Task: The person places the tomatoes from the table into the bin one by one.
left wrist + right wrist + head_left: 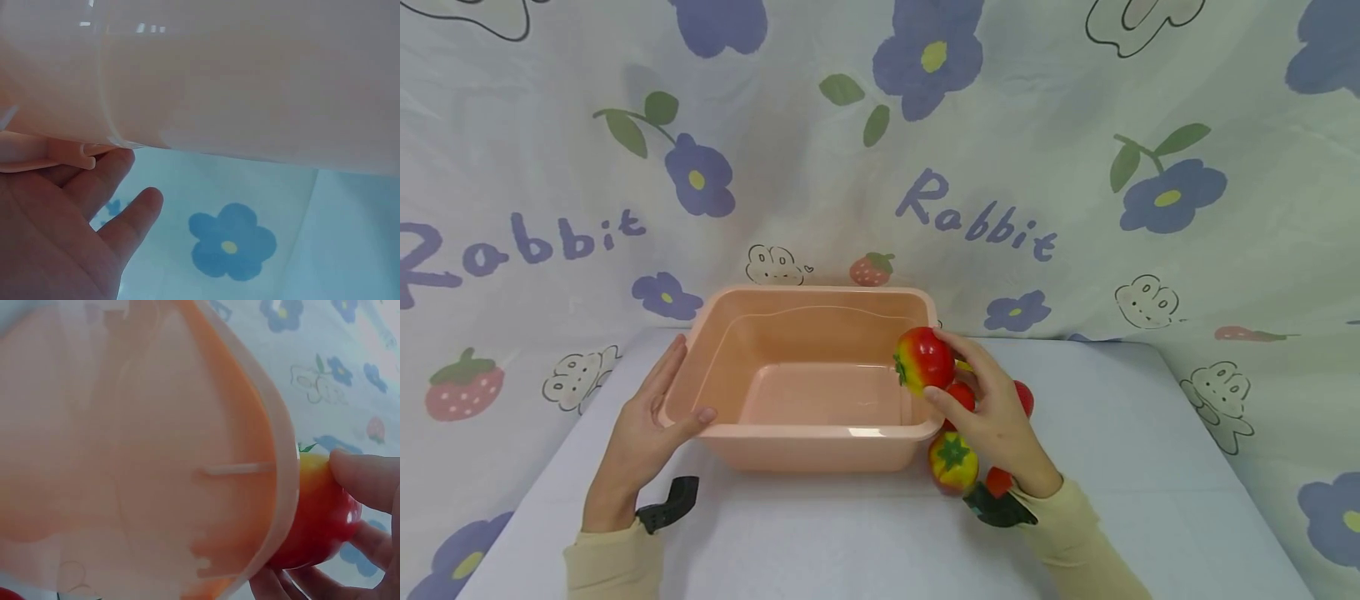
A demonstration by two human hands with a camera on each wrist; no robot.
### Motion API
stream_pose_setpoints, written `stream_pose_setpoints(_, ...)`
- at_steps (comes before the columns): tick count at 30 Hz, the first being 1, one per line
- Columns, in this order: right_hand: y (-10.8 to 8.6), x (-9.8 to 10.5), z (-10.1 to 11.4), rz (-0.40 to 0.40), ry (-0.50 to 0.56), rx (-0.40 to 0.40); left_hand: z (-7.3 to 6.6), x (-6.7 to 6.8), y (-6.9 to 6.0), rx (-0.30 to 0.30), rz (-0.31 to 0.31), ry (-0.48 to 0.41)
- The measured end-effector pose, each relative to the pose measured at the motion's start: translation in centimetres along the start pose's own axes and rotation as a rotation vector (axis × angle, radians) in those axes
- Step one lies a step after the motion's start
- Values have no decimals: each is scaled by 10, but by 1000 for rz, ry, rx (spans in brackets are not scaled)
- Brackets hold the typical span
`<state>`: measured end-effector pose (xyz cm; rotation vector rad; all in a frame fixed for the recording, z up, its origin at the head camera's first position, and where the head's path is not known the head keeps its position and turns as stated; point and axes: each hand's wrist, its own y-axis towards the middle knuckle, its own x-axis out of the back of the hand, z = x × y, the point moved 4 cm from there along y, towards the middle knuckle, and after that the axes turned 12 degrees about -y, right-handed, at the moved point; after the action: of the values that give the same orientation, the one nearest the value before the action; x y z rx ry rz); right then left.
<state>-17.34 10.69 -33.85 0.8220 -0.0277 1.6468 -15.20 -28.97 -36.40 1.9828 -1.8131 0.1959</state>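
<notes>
A peach-coloured plastic basin [820,450] stands on the white table. My left hand [643,425] holds its left side, thumb over the front-left rim and fingers along the outside; in the left wrist view, fingers [103,178] reach under the rim. My right hand [992,408] grips a glossy red-and-yellow toy tomato [928,357] with a green leafy top, over the basin's right rim. The right wrist view shows the tomato [322,519] between thumb and fingers, partly behind the rim. Below this hand a yellow-red tomato [953,458] lies beside the basin.
More red pieces, one round piece [1024,398] among them, lie around and under my right hand, partly hidden. A dark strap [670,504] sits on my left wrist. Behind the table [1150,467] hangs a patterned cloth [820,183] with flowers and rabbits.
</notes>
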Motion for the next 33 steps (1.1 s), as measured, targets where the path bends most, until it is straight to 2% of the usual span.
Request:
stream_pose_setpoints(10, 7, -12, 3, 11, -111, 63, 0, 1, 4, -12, 9, -4)
stream_pose_setpoints(19, 10, -20, 5, 25, -212, 94, -1, 1, 7, 3, 9, -3)
stream_pose_setpoints(28, 11, -22, 5, 45, -243, 56, 0, 2, 10, -7, 15, -5)
stream_pose_setpoints(33, 10, -13, 0, 8, -231, -12, 0, 4, 11, -16, 17, -11)
